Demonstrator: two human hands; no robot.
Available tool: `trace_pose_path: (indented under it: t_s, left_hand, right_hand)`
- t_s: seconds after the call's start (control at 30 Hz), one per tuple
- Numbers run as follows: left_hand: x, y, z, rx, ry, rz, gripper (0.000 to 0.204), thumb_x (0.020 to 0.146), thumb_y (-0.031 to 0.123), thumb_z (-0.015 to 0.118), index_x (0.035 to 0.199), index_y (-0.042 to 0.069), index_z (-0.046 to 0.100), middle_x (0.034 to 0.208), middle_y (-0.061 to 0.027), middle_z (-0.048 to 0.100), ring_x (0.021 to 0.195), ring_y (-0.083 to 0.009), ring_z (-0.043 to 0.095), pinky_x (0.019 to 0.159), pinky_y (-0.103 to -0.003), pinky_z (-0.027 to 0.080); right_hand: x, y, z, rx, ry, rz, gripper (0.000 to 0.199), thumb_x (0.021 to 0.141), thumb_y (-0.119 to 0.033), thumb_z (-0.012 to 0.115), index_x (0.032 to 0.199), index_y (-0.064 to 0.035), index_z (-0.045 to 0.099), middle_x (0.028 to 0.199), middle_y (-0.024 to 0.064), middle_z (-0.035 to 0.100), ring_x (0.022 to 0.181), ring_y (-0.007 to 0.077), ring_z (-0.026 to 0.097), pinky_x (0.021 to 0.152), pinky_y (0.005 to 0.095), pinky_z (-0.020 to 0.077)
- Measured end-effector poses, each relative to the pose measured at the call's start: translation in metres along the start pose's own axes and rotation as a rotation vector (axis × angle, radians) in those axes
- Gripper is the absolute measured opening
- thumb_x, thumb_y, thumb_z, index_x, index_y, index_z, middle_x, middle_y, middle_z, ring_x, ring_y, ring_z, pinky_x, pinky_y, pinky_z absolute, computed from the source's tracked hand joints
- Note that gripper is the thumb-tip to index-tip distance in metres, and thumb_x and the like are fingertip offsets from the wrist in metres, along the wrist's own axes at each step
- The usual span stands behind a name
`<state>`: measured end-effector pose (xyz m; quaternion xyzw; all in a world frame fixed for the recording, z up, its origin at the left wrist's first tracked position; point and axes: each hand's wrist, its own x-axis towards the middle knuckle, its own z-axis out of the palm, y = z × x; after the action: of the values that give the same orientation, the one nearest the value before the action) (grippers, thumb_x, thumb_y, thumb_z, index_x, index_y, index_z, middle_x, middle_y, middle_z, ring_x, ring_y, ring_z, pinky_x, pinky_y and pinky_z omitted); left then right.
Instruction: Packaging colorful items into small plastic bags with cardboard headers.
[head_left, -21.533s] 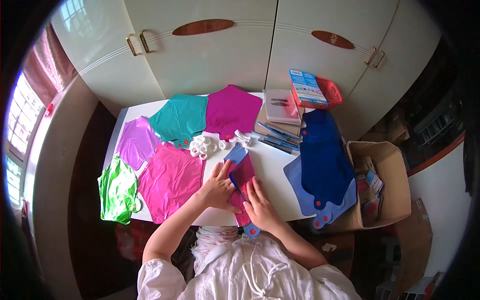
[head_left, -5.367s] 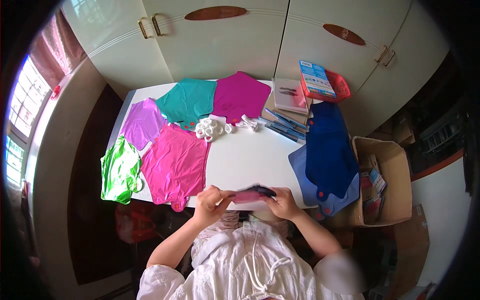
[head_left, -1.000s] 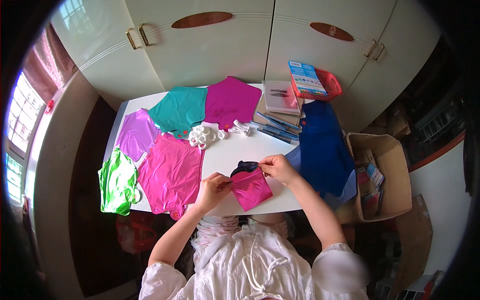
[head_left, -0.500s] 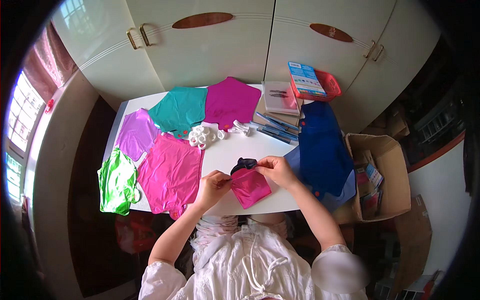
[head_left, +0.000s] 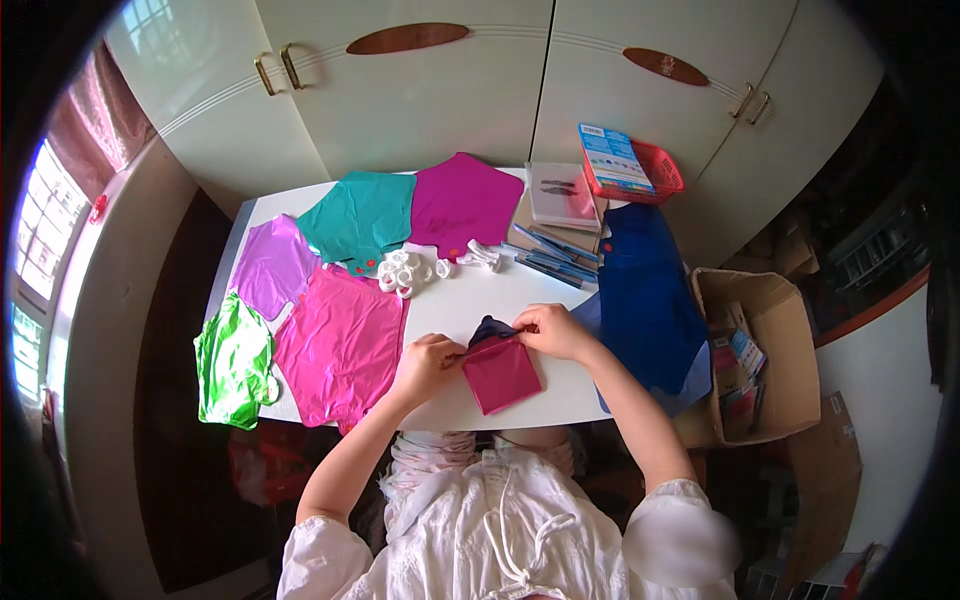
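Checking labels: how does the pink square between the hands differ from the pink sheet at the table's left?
The pink square is far smaller than the pink sheet. The left hand and right hand hold the square at its upper edge; the sheet lies spread out. Dark material shows above the square, none at the sheet. Both are pinkish.

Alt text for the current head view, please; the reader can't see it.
A person's left hand and right hand pinch the upper edge of a folded magenta square with a dark top over a white table. A pink sheet lies left, a dark-blue sheet right, white rings beyond.
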<state>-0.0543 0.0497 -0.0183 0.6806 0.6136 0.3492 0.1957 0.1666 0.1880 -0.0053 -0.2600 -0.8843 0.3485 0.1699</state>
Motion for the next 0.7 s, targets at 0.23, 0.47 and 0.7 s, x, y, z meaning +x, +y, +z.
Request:
trace_pose_path:
  t_s: [0.23,0.47,0.7]
  left_hand:
    - [-0.004,0.003,0.0,0.26,0.049,0.337,0.016,0.071,0.009,0.065,0.086,0.007,0.069,0.078,-0.0039,0.061,0.078,-0.0217,0.059,0.067,-0.033,0.051]
    - [-0.014,0.024,0.003,0.681,-0.036,0.619,0.012,0.067,0.014,0.06,0.075,0.006,0.063,0.081,-0.0026,0.052,0.081,-0.0181,0.051,0.067,-0.029,0.048]
    - [-0.019,0.031,0.007,0.804,-0.058,0.624,0.009,0.065,0.015,0.06,0.069,0.008,0.062,0.081,-0.0017,0.05,0.082,-0.0183,0.049,0.066,-0.027,0.046]
  right_hand:
    - [-0.002,0.011,0.007,-0.074,0.083,-0.222,0.009,0.073,-0.005,0.066,0.081,-0.0059,0.069,0.079,0.0091,0.064,0.076,0.0267,0.064,0.069,0.035,0.0521]
    - [-0.003,0.01,0.004,-0.311,0.072,-0.407,0.012,0.072,-0.004,0.065,0.084,-0.0057,0.065,0.082,0.0065,0.061,0.082,0.0247,0.062,0.073,0.0356,0.051]
    - [-0.023,-0.057,0.006,-0.562,-0.001,-0.324,0.052,0.072,-0.003,0.055,0.123,0.0021,0.053,0.134,0.0176,0.046,0.13,0.0304,0.039,0.109,0.0403,0.0327]
